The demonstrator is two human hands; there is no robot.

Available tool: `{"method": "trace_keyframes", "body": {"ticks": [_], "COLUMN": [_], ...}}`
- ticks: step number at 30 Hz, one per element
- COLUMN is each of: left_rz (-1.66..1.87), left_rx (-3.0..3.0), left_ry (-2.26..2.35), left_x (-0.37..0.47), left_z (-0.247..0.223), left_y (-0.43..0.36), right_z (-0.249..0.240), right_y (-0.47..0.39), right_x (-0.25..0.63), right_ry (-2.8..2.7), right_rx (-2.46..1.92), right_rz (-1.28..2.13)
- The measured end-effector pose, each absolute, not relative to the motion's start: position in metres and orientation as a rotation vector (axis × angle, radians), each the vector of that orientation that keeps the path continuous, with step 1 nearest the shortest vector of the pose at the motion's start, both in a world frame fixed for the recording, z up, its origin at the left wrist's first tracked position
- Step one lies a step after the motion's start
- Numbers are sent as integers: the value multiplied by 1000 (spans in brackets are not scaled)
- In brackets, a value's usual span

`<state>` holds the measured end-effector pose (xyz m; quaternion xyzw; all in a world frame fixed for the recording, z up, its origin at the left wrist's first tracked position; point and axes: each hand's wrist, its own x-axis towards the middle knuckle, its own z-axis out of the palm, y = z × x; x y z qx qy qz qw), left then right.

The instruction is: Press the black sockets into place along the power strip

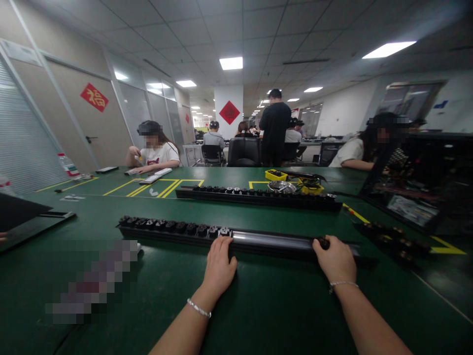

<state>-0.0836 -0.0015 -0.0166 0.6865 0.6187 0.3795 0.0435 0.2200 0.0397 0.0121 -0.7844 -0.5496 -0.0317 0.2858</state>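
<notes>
A long black metal channel (273, 241) lies across the table in front of me, with a row of small black modules that look like power sockets (191, 229) along its left part. The right part of its shiny trough is bare. My left hand (220, 264) rests its outstretched fingertips on the channel's near edge beside the last module (224, 231), thumb apart. Over the channel's right end, my right hand (337, 259) is closed around a small black module (324, 242), mostly hidden by the fingers. Farther back lies a second black channel (258, 197), filled with similar modules.
Several loose dark modules (401, 241) lie at the right, before a dark open case (410, 207). Yellow trays (275, 175) and a metal bowl (281, 187) stand behind the second channel. A blurred-out object (96, 281) lies front left. Co-workers sit across the green table (281, 310).
</notes>
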Motion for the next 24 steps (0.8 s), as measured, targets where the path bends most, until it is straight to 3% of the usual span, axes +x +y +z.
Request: {"method": "trace_keyframes", "body": {"ticks": [24], "left_rz": [1170], "left_rx": [2105], "left_ry": [1886], "left_x": [-83], "left_z": [-17], "left_y": [-1], "right_z": [12], "right_y": [41], "right_x": [225], "right_ry": [-1411], "right_rx": [-2131], "right_rz": [-125]}}
